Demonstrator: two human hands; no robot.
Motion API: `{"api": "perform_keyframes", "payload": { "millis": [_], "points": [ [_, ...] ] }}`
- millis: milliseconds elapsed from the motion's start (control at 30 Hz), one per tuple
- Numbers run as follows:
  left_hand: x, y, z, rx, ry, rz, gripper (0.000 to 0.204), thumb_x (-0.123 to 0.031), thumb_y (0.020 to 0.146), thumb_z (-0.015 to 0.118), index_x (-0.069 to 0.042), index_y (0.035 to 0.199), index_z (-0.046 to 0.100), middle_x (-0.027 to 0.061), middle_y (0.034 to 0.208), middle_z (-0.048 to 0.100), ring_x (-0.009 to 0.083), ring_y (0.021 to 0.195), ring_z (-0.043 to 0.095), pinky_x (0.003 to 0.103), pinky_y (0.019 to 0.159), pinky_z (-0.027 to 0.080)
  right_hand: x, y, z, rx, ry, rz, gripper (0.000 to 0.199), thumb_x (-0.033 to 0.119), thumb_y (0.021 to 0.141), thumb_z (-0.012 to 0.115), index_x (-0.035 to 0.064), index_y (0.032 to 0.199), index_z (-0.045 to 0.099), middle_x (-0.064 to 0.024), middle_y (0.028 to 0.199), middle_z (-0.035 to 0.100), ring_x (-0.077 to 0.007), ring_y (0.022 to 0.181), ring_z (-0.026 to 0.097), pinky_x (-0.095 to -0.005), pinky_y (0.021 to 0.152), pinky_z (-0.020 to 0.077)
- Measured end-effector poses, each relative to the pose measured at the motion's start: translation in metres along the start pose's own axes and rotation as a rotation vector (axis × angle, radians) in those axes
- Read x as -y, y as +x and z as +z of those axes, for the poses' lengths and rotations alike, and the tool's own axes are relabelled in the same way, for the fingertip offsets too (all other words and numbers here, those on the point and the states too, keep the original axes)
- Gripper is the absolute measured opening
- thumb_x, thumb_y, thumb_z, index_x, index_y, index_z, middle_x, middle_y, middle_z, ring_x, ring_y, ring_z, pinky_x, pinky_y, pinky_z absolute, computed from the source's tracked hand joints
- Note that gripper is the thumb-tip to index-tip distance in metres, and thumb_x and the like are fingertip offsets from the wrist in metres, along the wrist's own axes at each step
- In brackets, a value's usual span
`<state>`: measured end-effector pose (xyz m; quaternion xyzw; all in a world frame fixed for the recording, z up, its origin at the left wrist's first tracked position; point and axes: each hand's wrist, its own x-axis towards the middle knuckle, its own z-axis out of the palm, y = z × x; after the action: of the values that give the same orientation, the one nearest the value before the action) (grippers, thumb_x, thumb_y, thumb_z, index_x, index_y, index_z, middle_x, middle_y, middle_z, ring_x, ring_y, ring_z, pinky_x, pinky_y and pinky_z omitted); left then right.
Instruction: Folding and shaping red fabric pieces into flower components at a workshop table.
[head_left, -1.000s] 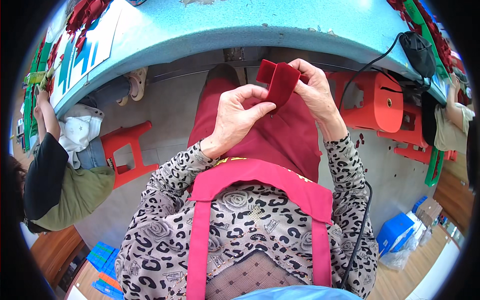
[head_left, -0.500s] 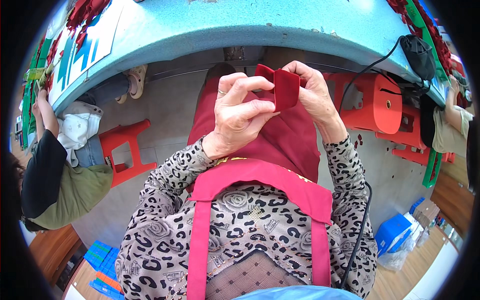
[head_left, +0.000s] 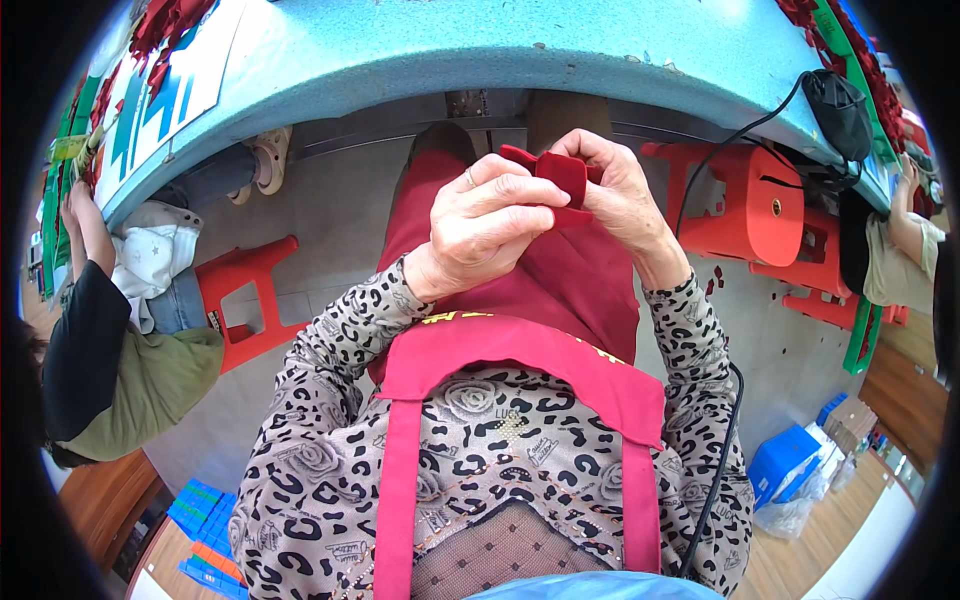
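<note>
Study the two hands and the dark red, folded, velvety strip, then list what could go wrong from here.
The dark red, folded, velvety strip is held in mid-air between the left hand and right hand, so it might unfold if either grip loosens.
If dropped, it could be hard to spot against the crimson cloth across the lap.
The thin black cable over the pale blue tabletop's edge might catch the leopard-patterned right sleeve nearby.
</note>
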<state>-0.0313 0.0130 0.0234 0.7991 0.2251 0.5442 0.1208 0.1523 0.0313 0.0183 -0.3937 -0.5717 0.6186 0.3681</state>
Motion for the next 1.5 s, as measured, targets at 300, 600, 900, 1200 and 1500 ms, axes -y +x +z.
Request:
{"api": "perform_keyframes", "payload": {
  "millis": [300, 600, 900, 1200, 1500],
  "points": [
    [0.002, 0.003, 0.002, -0.049, -0.028, -0.013, 0.030, 0.008, 0.053, 0.069, -0.004, 0.079, 0.061, 0.0070, 0.084, 0.066, 0.0228, 0.070, 0.060, 0.029, 0.062, 0.051, -0.002, 0.002, 0.001, 0.005, 0.023, 0.007, 0.010, 0.005, 0.081, 0.065, 0.0037, 0.089, 0.058, 0.0014, 0.085, 0.060, -0.0038, 0.077, 0.055, -0.0188, 0.069, 0.0461],
    [0.012, 0.003, 0.003, -0.044, -0.004, 0.026, 0.034, 0.009, 0.050, 0.067, -0.005, 0.078, 0.053, 0.0078, 0.089, 0.065, 0.0240, 0.069, 0.060, 0.030, 0.059, 0.050, -0.006, 0.006, 0.002, 0.016, 0.065, 0.012, 0.012, 0.003, 0.079, 0.065, 0.0028, 0.089, 0.058, 0.0004, 0.086, 0.060, -0.0046, 0.078, 0.056, -0.0196, 0.069, 0.0467],
    [0.013, 0.015, 0.001, 0.099, -0.100, 0.043, 0.037, 0.009, 0.051, 0.067, -0.008, 0.075, 0.043, 0.0114, 0.096, 0.067, 0.0215, 0.061, 0.059, 0.028, 0.053, 0.046, -0.010, 0.005, -0.003, 0.046, 0.026, -0.023, 0.012, -0.005, 0.079, 0.052, -0.0015, 0.090, 0.057, 0.0002, 0.082, 0.058, -0.0046, 0.075, 0.053, -0.0200, 0.065, 0.0445],
    [0.002, 0.050, 0.023, 0.395, -0.130, 0.009, 0.026, 0.002, 0.055, 0.061, -0.008, 0.067, 0.040, 0.0065, 0.085, 0.064, 0.0251, 0.051, 0.052, 0.031, 0.044, 0.041, 0.011, -0.011, -0.039, 0.039, -0.092, 0.052, 0.006, 0.008, 0.088, 0.056, 0.0014, 0.088, 0.057, 0.0018, 0.079, 0.057, -0.0037, 0.073, 0.051, -0.0196, 0.064, 0.0433],
    [-0.002, 0.064, 0.073, 0.492, -0.308, -0.187, 0.025, 0.007, 0.056, 0.057, -0.006, 0.065, 0.038, 0.0063, 0.072, 0.054, 0.0198, 0.049, 0.045, 0.029, 0.044, 0.035, -0.014, -0.029, -0.087, 0.124, 0.080, 0.042, 0.007, 0.007, 0.087, 0.056, 0.0011, 0.091, 0.057, 0.0016, 0.082, 0.057, -0.0034, 0.076, 0.051, -0.0197, 0.066, 0.0439]
  ]
}}
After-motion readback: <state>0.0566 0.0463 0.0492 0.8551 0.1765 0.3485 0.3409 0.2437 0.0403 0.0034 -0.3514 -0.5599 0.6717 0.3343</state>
